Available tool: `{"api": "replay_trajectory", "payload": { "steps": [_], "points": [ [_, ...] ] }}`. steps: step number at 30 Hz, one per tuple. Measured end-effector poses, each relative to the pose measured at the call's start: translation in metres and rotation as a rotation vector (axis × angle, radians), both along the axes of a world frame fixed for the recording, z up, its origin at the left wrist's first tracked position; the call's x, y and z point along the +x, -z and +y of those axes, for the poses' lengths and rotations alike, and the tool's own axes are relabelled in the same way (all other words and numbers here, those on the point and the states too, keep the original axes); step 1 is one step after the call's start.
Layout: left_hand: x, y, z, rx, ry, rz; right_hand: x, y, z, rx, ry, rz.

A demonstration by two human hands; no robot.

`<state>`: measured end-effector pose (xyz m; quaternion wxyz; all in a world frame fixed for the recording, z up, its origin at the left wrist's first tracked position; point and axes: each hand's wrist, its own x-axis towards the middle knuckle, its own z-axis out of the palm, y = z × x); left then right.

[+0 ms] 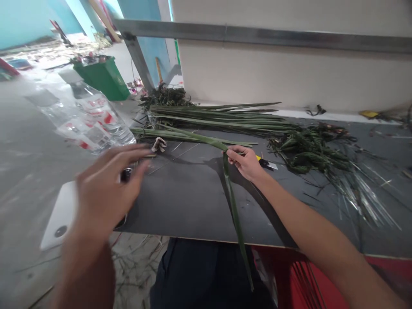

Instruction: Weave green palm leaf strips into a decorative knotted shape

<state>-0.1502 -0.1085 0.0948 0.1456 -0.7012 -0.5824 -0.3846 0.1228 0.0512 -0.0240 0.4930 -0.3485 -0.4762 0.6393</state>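
Observation:
My right hand [243, 162] pinches a folded green leaf strip [233, 201] over the middle of the dark table. One end of the strip reaches left over other leaves, and the other hangs down past the table's front edge. My left hand [111, 184], blurred, is raised at the left with its fingers apart and nothing in them. It is near a crumpled scrap [159, 145] and partly covers a small dark object [125, 174]. A cutter with a yellow and black handle [265, 163] lies just beyond my right wrist.
Long green leaves [225, 118] lie along the back of the table [180, 206]. Woven leaf pieces [318, 148] and clear thin strips [367, 197] are at the right. Water bottles [99, 111] and a white device [59, 216] stand left; a green bin [103, 77] is behind.

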Motion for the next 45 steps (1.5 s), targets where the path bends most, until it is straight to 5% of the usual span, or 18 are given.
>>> {"api": "replay_trajectory", "payload": {
  "steps": [6,10,13,20,25,28,34,37,41,45],
  "points": [
    [0.029,0.014,0.109,-0.062,0.160,0.160,0.005,-0.005,0.003,-0.073,-0.052,0.052],
    [0.035,0.024,0.139,-0.211,0.253,0.090,0.005,-0.006,0.006,-0.124,-0.039,0.101],
    [0.041,0.036,0.142,-0.314,0.273,-0.148,0.006,-0.005,0.009,-0.148,-0.027,0.150],
    [0.075,0.063,0.146,-0.622,0.409,-1.041,0.006,-0.006,0.011,-0.136,-0.021,0.197],
    [0.096,0.071,0.140,-0.996,0.428,-1.228,0.001,-0.012,0.004,-0.100,0.005,0.132],
    [0.104,0.081,0.135,-0.926,0.330,-1.177,-0.002,-0.011,0.002,-0.062,0.050,0.068],
    [0.108,0.090,0.126,-0.565,0.309,-0.347,-0.003,-0.002,0.003,0.028,0.123,-0.076],
    [0.105,0.090,0.124,-0.506,0.343,-0.168,-0.003,-0.001,0.002,0.062,0.140,-0.121],
    [0.098,0.096,0.126,-0.422,0.358,-0.187,-0.004,-0.001,0.001,0.104,0.167,-0.176],
    [0.094,0.100,0.130,-0.492,0.375,-0.598,-0.005,-0.001,-0.002,0.118,0.156,-0.199]
  ]
}}
